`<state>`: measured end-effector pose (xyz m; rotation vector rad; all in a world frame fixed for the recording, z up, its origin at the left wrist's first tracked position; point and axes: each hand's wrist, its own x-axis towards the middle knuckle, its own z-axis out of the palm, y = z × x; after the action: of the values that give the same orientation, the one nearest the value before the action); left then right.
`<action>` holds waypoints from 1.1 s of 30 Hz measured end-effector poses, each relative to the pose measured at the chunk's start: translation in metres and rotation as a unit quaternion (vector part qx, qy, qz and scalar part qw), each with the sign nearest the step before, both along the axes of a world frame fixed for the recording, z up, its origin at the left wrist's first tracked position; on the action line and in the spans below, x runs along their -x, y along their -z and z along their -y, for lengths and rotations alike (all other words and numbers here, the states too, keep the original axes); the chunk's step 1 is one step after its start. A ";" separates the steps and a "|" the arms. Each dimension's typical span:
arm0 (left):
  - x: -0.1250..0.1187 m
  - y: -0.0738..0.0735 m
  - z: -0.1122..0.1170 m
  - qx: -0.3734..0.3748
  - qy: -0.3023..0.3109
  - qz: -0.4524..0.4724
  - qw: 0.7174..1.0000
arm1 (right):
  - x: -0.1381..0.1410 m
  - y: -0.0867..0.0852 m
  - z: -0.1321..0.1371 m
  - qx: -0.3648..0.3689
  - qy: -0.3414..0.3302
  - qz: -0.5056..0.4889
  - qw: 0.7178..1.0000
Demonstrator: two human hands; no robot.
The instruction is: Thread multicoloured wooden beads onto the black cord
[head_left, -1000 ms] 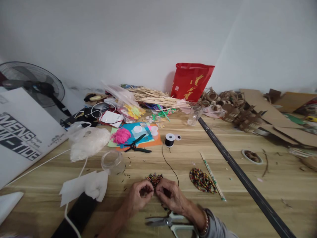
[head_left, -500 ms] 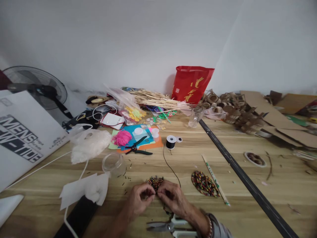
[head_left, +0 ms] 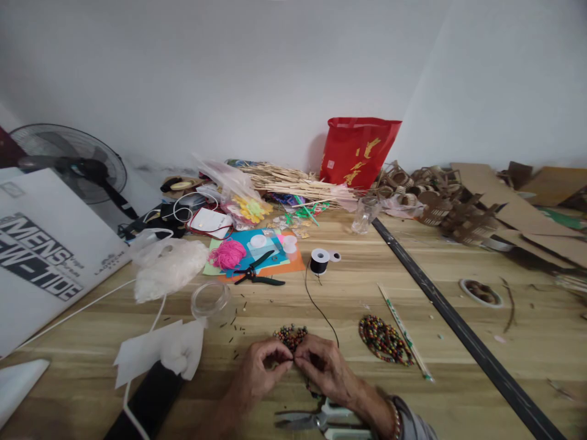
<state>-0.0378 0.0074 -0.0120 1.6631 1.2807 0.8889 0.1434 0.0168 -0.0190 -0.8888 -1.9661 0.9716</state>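
My left hand (head_left: 263, 366) and my right hand (head_left: 328, 370) meet fingertip to fingertip, both closed in a pinch. A thin black cord (head_left: 321, 310) runs from the spool (head_left: 320, 261) to behind my right hand and appears held there; what sits between the left fingertips is too small to make out. Just beyond the fingers lies a small heap of multicoloured beads (head_left: 290, 335), partly covered by the hands. Below the right wrist rest pale-handled scissors (head_left: 316, 420), blades pointing left. A coiled string of colourful beads (head_left: 385, 340) lies to the right.
Black-handled pruners (head_left: 259, 275) and pink yarn (head_left: 229, 253) lie on coloured paper. Left are a clear round container (head_left: 210, 299), a white tissue (head_left: 160, 348) and a plastic bag (head_left: 169, 269). A wrapped stick (head_left: 406, 333) and a dark strip (head_left: 458, 330) are at right.
The view has shifted slightly, so everything sits a little further right. Both hands keep their pinch at nearly the same spot by the beads.
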 end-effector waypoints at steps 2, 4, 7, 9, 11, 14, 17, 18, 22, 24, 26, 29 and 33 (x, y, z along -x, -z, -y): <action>-0.001 -0.001 0.000 -0.003 0.007 -0.001 1.000 | 0.000 0.001 0.000 -0.005 -0.004 0.002 1.000; -0.002 -0.002 0.001 -0.002 0.016 0.000 1.000 | 0.000 0.002 0.000 -0.009 -0.009 0.001 1.000; -0.002 -0.003 0.001 0.002 0.023 -0.002 1.000 | -0.001 0.004 0.000 -0.008 -0.011 -0.007 1.000; -0.001 -0.002 0.002 0.004 0.021 -0.006 1.000 | -0.001 0.006 0.000 -0.003 -0.010 -0.013 1.000; -0.001 -0.002 0.002 0.002 0.019 -0.010 1.000 | -0.001 0.007 0.000 -0.004 -0.010 -0.016 1.000; -0.001 -0.004 0.002 -0.001 0.017 -0.015 1.000 | -0.002 0.007 -0.001 -0.013 -0.016 -0.016 1.000; 0.000 -0.006 0.002 -0.007 0.013 -0.013 1.000 | -0.002 0.007 -0.001 -0.019 -0.017 -0.007 1.000; 0.001 -0.006 0.001 -0.009 0.011 -0.006 1.000 | -0.002 0.007 -0.001 -0.020 -0.017 -0.003 1.000; 0.004 -0.003 -0.001 -0.021 0.007 0.043 0.999 | -0.003 0.005 -0.001 -0.019 -0.021 0.005 1.000; 0.005 0.000 -0.002 -0.018 0.010 0.055 0.998 | -0.004 0.005 0.000 -0.019 -0.022 0.007 1.000; 0.005 0.002 -0.002 -0.005 0.010 0.059 0.998 | -0.004 0.006 0.000 -0.019 -0.021 0.006 1.000; 0.006 0.005 -0.001 0.029 0.001 0.072 0.997 | -0.004 0.006 0.000 -0.017 -0.018 0.003 1.000; 0.006 0.004 0.000 0.057 -0.003 0.082 0.995 | -0.004 0.005 0.000 -0.025 -0.019 0.003 1.000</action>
<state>-0.0435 0.0071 -0.0159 1.4668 1.2018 0.9191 0.1477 0.0164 -0.0240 -0.8306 -2.0088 0.9385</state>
